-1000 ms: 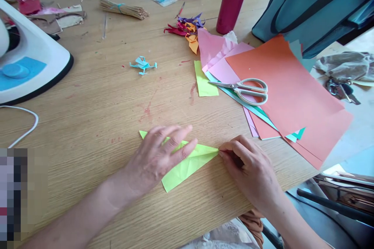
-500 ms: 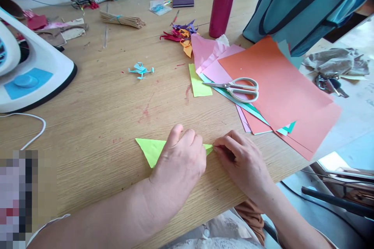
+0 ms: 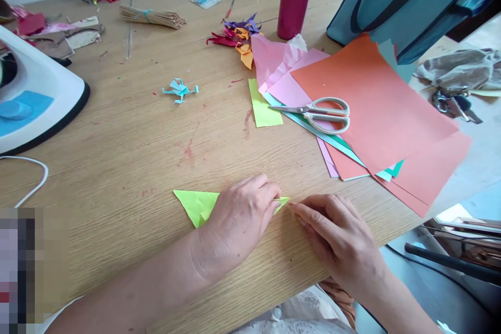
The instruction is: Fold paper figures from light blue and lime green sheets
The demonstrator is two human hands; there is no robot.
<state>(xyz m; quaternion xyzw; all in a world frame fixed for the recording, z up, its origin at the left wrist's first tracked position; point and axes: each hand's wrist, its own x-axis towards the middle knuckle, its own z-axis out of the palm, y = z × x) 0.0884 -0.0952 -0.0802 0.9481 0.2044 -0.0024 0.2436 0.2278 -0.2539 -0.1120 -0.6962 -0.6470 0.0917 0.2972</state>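
A folded piece of yellow-green paper (image 3: 195, 203) lies on the table near its front edge, with a pointed corner at each visible end. My left hand (image 3: 245, 214) covers its middle. Thumb and forefinger of that hand are closed on the narrow right part, pressing it down. My right hand (image 3: 338, 235) rests at the paper's right tip, fingers drawn together. The tip shows uncovered right beside these fingertips; whether they touch it I cannot tell. Farther back sits a small light-blue folded paper figure (image 3: 180, 91).
Scissors (image 3: 329, 115) lie on stacked coloured paper sheets (image 3: 376, 109) at the right, beside another yellow-green piece (image 3: 266, 109). Behind are folded paper scraps (image 3: 242, 36), a magenta bottle (image 3: 295, 2) and a blue bag (image 3: 376, 5). A white appliance base (image 3: 43, 99) stands left.
My left hand has flattened lower over the paper, its fingers now nearer the right tip. My right fingertips have shifted slightly off the tip, which now shows. The view has moved slightly.
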